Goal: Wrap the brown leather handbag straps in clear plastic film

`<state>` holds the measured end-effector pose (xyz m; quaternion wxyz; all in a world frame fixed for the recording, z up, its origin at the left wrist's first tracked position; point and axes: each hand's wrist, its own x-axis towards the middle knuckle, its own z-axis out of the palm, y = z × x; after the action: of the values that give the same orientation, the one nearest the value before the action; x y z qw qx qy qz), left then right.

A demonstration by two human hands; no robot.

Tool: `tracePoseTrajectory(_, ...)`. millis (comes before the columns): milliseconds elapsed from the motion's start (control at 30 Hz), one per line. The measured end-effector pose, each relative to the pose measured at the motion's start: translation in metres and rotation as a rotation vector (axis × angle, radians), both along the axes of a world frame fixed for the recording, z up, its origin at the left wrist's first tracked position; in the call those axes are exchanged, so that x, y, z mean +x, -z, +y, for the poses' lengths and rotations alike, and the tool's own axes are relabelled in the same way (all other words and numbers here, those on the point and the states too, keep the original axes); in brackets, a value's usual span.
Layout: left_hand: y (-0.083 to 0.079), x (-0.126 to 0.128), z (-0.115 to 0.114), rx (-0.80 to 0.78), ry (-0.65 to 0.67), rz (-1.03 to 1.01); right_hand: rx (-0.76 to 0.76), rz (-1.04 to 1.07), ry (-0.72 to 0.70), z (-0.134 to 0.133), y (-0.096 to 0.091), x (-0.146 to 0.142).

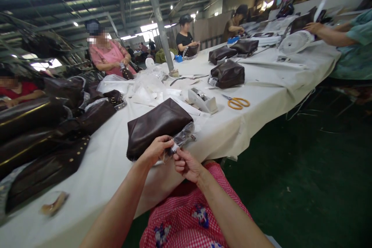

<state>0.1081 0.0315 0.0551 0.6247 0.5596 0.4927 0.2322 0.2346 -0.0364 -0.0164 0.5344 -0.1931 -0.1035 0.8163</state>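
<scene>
A dark brown leather bag (pixel 158 124) lies on its side at the table edge in front of me. Against its near side is a bag strap (pixel 183 135) wrapped in clear plastic, with a small metal piece showing at its end. My left hand (pixel 159 148) pinches the wrapped strap from the left, beside a small white patch that could be tape or a label. From the right, my right hand (pixel 186 162) closes its fingers on the same strap, just below the left fingertips. The fingers hide part of the plastic.
Beyond the bag stand a tape dispenser (pixel 202 101) and orange-handled scissors (pixel 238 102). Dark bags (pixel 43 135) are piled at left, near a tape roll (pixel 54 203). Another brown bag (pixel 227 74) and a white fan (pixel 296 42) sit farther back. Several co-workers are around the table.
</scene>
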Motion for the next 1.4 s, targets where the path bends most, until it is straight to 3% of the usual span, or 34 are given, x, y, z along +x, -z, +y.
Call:
tracePoseTrajectory(133,0.005,0.001,-0.001,0.018,0.057,0.034,0.033,-0.146,-0.087,0.007,0.001,0.000)
tracePoseTrajectory(233,0.009,0.001,-0.001,0.025,0.051,0.052,0.030,-0.157,-0.056,0.006,0.003,-0.001)
tracePoseTrajectory(500,0.004,0.005,-0.001,0.060,0.056,0.066,-0.088,-0.203,0.294,-0.021,0.018,0.005)
tracePoseTrajectory(733,-0.008,0.004,-0.006,0.200,0.178,0.170,-0.084,-0.088,0.234,-0.018,0.015,-0.005)
tracePoseTrajectory(967,-0.016,0.004,-0.003,0.217,0.266,0.258,-0.049,-0.014,0.105,-0.017,0.010,-0.005)
tracePoseTrajectory(1033,-0.015,0.004,0.000,0.215,0.272,0.263,0.009,-0.190,0.115,-0.015,0.011,-0.005)
tracePoseTrajectory(1200,-0.015,0.005,0.004,0.149,0.268,0.218,0.250,-0.936,0.296,-0.007,0.017,0.001)
tracePoseTrajectory(1400,-0.025,0.006,0.009,0.091,0.254,0.209,0.314,-1.195,0.356,-0.002,0.017,0.047)
